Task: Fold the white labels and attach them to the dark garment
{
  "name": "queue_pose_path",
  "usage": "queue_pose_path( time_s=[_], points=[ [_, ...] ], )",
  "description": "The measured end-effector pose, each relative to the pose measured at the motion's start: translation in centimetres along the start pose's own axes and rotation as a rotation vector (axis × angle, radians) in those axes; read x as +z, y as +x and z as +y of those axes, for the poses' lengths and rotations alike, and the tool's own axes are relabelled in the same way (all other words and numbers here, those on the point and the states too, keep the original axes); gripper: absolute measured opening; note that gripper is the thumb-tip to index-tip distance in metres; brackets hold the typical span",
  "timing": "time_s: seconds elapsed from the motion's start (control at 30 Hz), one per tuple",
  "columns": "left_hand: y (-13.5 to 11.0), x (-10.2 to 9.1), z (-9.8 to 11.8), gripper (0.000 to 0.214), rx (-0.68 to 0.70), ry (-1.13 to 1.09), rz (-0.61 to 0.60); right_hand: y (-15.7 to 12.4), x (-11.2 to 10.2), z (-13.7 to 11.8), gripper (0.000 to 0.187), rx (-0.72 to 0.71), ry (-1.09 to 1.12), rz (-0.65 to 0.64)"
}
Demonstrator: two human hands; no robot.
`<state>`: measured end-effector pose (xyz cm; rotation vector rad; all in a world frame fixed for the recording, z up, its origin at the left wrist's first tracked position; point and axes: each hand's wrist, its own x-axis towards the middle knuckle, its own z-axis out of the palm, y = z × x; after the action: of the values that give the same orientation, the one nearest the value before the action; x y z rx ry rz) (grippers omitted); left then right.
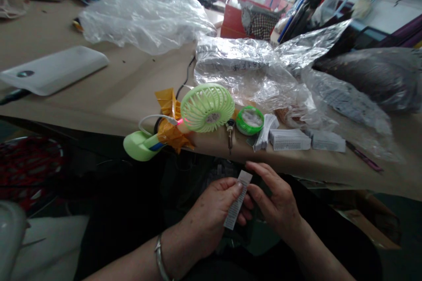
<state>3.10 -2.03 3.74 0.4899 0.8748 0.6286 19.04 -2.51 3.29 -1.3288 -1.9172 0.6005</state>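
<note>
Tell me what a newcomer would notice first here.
The pale green fan stands out most, at the near edge of the table beside orange tape. Below it, the left hand pinches a white paper strip, with the right hand at its other side. Crumpled clear plastic lies heaped farther back on the table.

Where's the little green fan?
In the head view, the green fan lies near the edge of the table, between the orange tape and a round green-rimmed case.
</note>
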Motion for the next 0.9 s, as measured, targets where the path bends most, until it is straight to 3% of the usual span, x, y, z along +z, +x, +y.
queue_pose_path(
  time_s=[0.2, 0.3, 0.5, 0.67, 0.9],
  points=[
    [-0.3, 0.1, 0.5, 0.023, 0.016, 0.037, 0.057, 1.1, 0.5, -0.6, 0.017, 0.376, 0.429, 0.009],
    [-0.4, -0.1, 0.6, 0.024, 0.033, 0.061, 0.086, 1.7, 1.1, -0.7, 0.017, 0.475, 0.58, -0.003],
    [-0.6, -0.4, 0.7, 0.024, 0.082, 0.094, 0.113, 2.0, 1.9, -0.5, 0.018, 0.487, 0.622, -0.004],
    [-0.6, -1.2, 1.7, 0.016, 0.271, 0.246, 0.171, 2.6, 2.2, -1.1, 0.017, 0.445, 0.57, -0.057],
    [-0.1, -2.1, 3.1, 0.015, 0.485, 0.484, 0.273, 4.2, 2.4, -1.8, 0.012, 0.348, 0.418, -0.012]
  ],
)
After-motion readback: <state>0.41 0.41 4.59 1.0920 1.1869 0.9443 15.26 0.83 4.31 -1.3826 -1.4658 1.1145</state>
